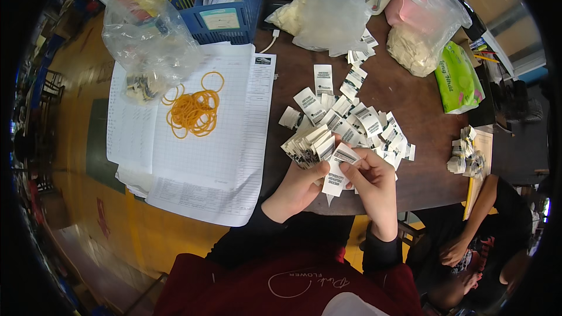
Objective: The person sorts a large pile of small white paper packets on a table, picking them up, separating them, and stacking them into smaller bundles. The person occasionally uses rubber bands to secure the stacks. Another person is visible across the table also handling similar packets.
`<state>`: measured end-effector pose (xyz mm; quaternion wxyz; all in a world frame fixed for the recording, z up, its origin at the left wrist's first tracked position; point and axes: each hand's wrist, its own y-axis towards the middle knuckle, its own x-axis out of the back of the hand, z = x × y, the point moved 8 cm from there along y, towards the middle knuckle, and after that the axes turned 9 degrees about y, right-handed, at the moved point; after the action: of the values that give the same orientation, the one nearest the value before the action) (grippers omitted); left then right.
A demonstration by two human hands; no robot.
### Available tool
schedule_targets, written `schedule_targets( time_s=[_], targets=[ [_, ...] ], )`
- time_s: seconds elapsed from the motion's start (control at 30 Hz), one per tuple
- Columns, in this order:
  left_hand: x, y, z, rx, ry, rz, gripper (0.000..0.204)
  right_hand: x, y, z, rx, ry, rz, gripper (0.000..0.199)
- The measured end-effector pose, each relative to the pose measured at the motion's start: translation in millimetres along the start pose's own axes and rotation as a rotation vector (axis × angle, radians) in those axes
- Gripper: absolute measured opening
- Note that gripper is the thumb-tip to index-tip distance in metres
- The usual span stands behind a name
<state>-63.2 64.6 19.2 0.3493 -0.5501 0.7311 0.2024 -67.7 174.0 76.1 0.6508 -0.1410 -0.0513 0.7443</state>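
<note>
My left hand grips a fanned stack of small white fabric labels with black print, thumb pressed on top. My right hand pinches one folded white label and holds it against that stack. Just beyond both hands, a loose heap of the same labels lies spread on the brown round table. Both forearms wear dark sleeves.
Large printed sheets lie at left with orange rubber bands and a clear plastic bag on them. A blue basket, two clear bags of labels, a green packet. Another person's arm and a small label pile at right.
</note>
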Motion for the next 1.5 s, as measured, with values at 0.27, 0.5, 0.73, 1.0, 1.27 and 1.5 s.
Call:
schedule_targets(
  time_s=[0.27, 0.5, 0.73, 1.0, 1.27, 1.5],
  targets=[
    [6.0, -1.4, 1.1, 0.013, -0.147, -0.023, 0.057, 12.3, -12.2, 43.5, 0.285, 0.103, -0.012, 0.013],
    [6.1, -4.2, 10.1, 0.058, -0.169, -0.038, 0.060, 0.4, 0.9, 26.4, 0.169, -0.307, 0.003, 0.024],
    [2.5, -0.2, 4.4, 0.014, -0.194, 0.057, 0.061, -17.1, 7.1, 31.6, 0.405, -0.518, -0.103, 0.047],
    [4.9, -2.7, 7.4, 0.083, -0.215, -0.006, 0.053, -16.7, 5.6, 29.9, 0.483, -0.560, -0.209, 0.051],
    [5.6, -1.8, 0.6, 0.041, -0.228, -0.085, 0.052, -32.5, -38.6, 43.6, 0.871, -0.826, 0.034, 0.043],
    [12.7, 2.9, -5.9, 0.004, -0.255, -0.121, 0.043, -19.9, -62.9, 40.4, 1.090, -0.919, -0.051, 0.021]
  ],
)
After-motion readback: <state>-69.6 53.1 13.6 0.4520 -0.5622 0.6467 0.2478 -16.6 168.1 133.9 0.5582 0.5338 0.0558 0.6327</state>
